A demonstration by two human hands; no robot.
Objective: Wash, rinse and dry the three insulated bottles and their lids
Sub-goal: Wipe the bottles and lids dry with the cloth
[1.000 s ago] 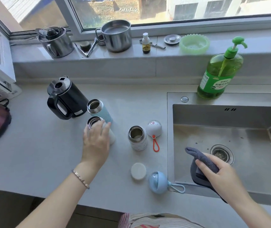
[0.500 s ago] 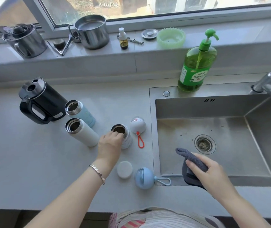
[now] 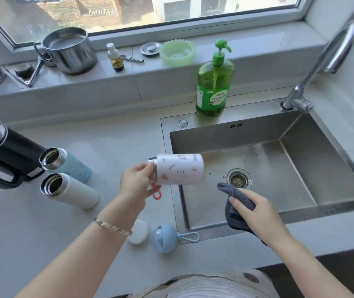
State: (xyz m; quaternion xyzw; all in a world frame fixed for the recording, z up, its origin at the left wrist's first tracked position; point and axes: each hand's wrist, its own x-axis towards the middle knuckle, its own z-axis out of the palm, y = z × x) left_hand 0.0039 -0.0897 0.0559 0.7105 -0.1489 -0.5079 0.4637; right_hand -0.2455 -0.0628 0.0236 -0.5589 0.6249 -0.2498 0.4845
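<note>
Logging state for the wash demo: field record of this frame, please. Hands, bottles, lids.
left hand: grips patterned bottle near its mouth, sideways above sink edge
right hand: holds cloth over sink
counter: blue bottle, white bottle, upright, open
lids: white lid, blue lid on counter; orange-looped lid mostly hidden by left hand

Bright window [image 3: 150, 9] daylight; wide-angle bending at edges

Counter [image 3: 116, 138]: kettle [image 3: 6, 160], teal bottle [image 3: 75, 166], white bottle [image 3: 79, 194], likely lids [image 3: 164, 238]
</note>
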